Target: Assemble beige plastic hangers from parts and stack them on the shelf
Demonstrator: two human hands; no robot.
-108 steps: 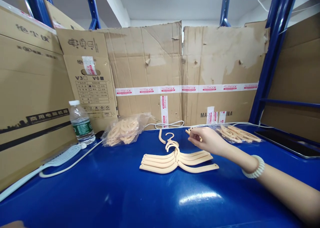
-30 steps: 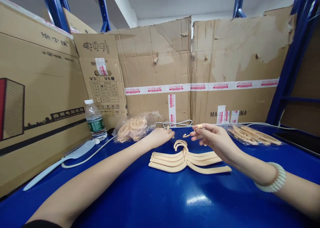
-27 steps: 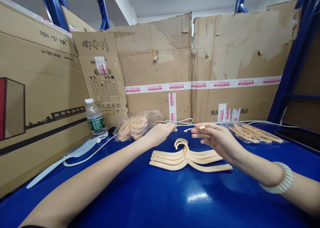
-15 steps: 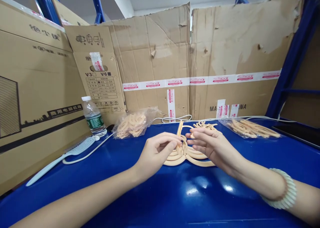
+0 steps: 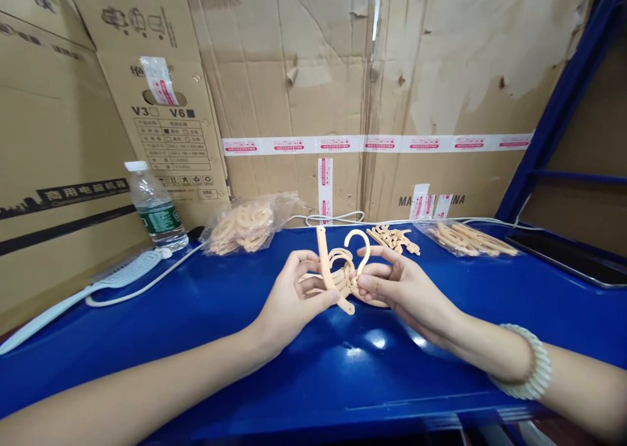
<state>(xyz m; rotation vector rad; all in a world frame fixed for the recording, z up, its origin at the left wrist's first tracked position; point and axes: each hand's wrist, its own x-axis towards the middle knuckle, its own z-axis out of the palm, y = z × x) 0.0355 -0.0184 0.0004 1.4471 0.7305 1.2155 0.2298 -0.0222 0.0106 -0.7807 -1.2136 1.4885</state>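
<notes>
Between the thumb and fingers of my left hand (image 5: 298,289) is a beige hanger arm (image 5: 324,263), a bent strip with a small hole at each end, tilted upright. My right hand (image 5: 401,283) pinches a beige hanger hook (image 5: 361,240) near its lower end, the curve pointing up. The two pieces are close together above the blue table (image 5: 274,381); whether they touch I cannot tell. Behind and below them lie more curved beige hanger parts (image 5: 343,258), partly hidden by my hands.
Loose hooks (image 5: 394,238) are piled behind my right hand. Plastic bags of parts lie at left (image 5: 240,227) and right (image 5: 467,238). A water bottle (image 5: 155,207) and a pale hairbrush (image 5: 112,279) stand and lie at left. A dark flat device (image 5: 571,258) is far right. Cardboard (image 5: 294,93) walls the back.
My right hand, fingers apart before, now pinches a hook and has brought it beside the hanger arm. My left hand has turned the arm into plainer view. The camera has tipped downward.
</notes>
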